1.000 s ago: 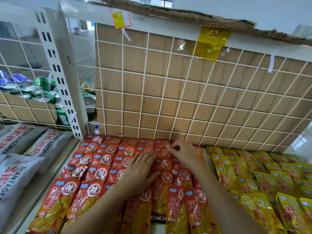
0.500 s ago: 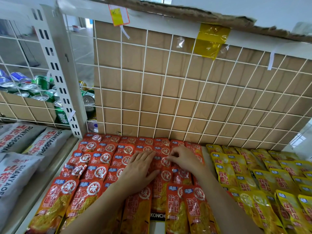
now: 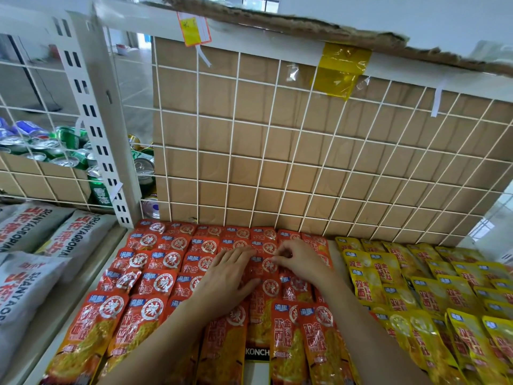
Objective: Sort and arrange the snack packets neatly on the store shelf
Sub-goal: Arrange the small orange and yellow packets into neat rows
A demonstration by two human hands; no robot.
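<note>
Rows of red packets (image 3: 155,284) cover the left half of the shelf (image 3: 63,323) up to the wire back panel (image 3: 277,162); yellow packets (image 3: 416,287) fill the right. My left hand (image 3: 224,276) lies flat, fingers straight, pressing the middle rows down. My right hand (image 3: 301,262), close beside it, pinches the top edge of one red packet (image 3: 268,266). I should keep the neighbours pinned and slide that one square with its row, gently, so nothing fans out.
</note>
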